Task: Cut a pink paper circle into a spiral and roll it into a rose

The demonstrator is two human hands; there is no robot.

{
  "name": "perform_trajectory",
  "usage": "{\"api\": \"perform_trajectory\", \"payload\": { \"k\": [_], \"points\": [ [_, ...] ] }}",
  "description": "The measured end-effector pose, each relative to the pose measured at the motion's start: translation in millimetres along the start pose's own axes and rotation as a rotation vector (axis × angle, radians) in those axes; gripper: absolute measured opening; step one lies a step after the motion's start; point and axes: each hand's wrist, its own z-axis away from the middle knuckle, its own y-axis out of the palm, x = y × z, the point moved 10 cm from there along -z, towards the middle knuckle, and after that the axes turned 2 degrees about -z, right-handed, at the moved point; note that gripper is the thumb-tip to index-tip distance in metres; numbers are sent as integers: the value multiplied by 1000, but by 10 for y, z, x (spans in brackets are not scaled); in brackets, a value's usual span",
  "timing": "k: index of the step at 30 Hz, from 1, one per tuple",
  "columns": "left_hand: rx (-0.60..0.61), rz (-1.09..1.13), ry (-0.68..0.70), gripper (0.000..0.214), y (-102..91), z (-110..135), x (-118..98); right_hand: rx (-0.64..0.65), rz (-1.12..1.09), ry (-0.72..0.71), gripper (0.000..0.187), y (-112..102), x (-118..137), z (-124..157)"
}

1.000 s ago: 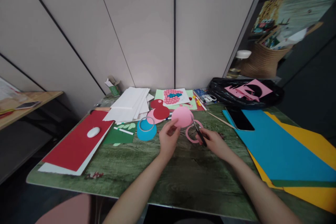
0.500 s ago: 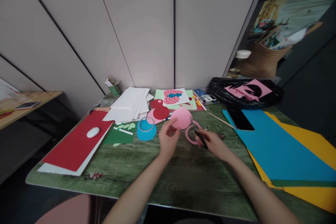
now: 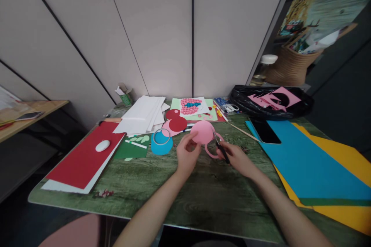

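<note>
Between thumb and fingers, my left hand point(image 3: 188, 153) pinches the lower left edge of a pink paper circle point(image 3: 203, 131). My right hand point(image 3: 235, 156) grips black-handled scissors point(image 3: 222, 152), whose blades point up and left at the circle's right edge. Partly hidden behind the circle and the scissors, a pink paper ring point(image 3: 209, 152) lies on the table. Left of my left hand are a blue paper circle point(image 3: 162, 149) with a roll of tape point(image 3: 154, 138) on it, and red paper circles point(image 3: 178, 124) over a pink one.
White sheets point(image 3: 142, 110) and a pink-dotted picture point(image 3: 191, 106) lie at the back. Red paper point(image 3: 84, 158) bears a white oval object point(image 3: 102, 146). At right are blue paper point(image 3: 313, 162), a phone point(image 3: 265, 131) and a black plastic bag point(image 3: 240, 98) holding pink scraps.
The pink circle has shifted slightly right and down with my left hand. The scissors stay at its right edge, and my right hand has barely moved.
</note>
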Motion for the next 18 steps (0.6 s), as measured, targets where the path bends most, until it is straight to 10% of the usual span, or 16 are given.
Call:
{"api": "perform_trajectory", "payload": {
  "k": [18],
  "points": [
    [-89, 5, -27, 22, -120, -5, 13, -2, 77, 3, 18, -19, 4, 10]
  ]
}}
